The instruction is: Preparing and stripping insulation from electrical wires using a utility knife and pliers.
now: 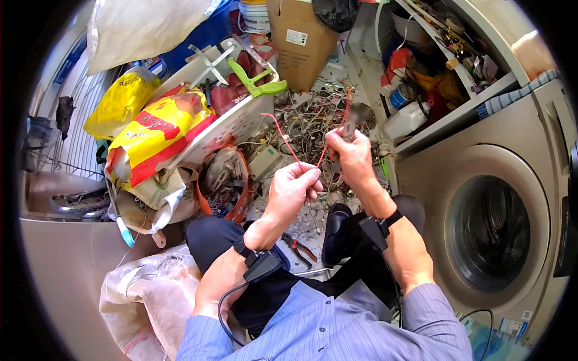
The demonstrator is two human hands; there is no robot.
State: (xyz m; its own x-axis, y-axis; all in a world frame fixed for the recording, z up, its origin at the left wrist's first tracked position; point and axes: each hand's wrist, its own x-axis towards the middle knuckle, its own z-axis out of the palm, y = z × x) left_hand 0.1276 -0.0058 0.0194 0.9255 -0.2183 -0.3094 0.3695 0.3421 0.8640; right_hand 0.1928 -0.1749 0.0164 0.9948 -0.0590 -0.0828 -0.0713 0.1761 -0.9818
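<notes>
My left hand (295, 182) pinches a thin red insulated wire (285, 139) between thumb and fingers; one end of the wire sticks up to the left. Another stretch of red wire runs from these fingertips up to my right hand (354, 153). That hand is closed around the handle of a metal tool (352, 121), whose blurred head keeps its kind from showing. Beneath and beyond both hands lies a heap of tangled wire scraps (311, 117) on the floor. Pliers with red and black handles (299, 249) lie on the floor between my legs.
A washing machine (490, 230) stands at the right, below an open shelf (433, 135) of clutter. To the left are an orange bucket (246, 198) of scraps, a yellow and red bag (158, 131), a green-handled saw (257, 81) and a white sack (153, 289). A cardboard box (298, 54) stands behind.
</notes>
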